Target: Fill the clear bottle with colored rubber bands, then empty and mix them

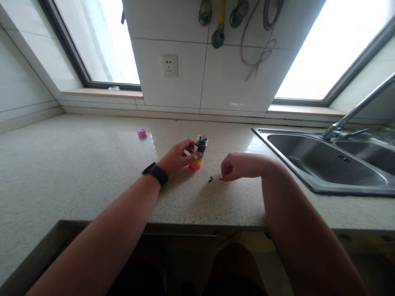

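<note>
My left hand (178,157) grips a small clear jar (198,153) standing on the speckled counter (77,172); the jar has a pink and yellow base and dark small pieces inside. A black band sits on that wrist. My right hand (232,166) is curled with its fingertips pinched down on a tiny dark clip (221,179) on the counter. Another small dark clip (210,179) lies just left of it, between the hand and the jar.
A pink lid (142,132) lies on the counter to the far left of the jar. A steel sink (324,164) with a tap (348,119) fills the right side. A wall socket (169,65) and hanging utensils (219,24) are on the tiled wall.
</note>
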Motion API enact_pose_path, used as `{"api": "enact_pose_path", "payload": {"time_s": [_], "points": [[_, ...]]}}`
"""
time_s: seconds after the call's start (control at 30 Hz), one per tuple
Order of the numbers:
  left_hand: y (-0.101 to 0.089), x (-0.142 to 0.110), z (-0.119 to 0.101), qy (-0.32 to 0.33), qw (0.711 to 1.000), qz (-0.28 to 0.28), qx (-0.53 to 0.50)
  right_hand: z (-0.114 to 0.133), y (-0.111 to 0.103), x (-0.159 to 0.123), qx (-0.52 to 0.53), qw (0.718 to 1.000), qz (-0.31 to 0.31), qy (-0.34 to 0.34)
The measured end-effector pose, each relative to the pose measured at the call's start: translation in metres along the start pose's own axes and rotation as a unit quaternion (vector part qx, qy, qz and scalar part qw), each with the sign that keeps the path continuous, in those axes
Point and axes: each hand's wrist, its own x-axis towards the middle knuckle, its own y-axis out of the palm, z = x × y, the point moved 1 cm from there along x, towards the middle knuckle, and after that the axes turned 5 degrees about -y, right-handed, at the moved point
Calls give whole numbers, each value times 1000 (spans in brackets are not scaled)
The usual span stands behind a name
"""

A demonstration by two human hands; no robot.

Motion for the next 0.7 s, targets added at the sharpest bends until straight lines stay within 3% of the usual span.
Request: {"api": "enact_pose_path", "payload": {"time_s": [0.1,0.23,0.37,0.57,0.63,0.7], "points": [[0,0,-1,3,1000,0,9,6,0,6,3,996,-78,-52],[0,0,-2,2,1000,-2,9,11,5,16,2,991,-82,-109],[0,0,-1,-1,1000,-2,7,8,9,21,20,994,-46,-100],[0,1,1,0,1000,2,2,8,10,20,-12,996,-50,-80],[0,1,1,0,1000,1,-1,9,8,18,-7,995,-62,-75],[0,1,2,0,1000,3,-7,9,3,16,15,991,-113,-77]]}}
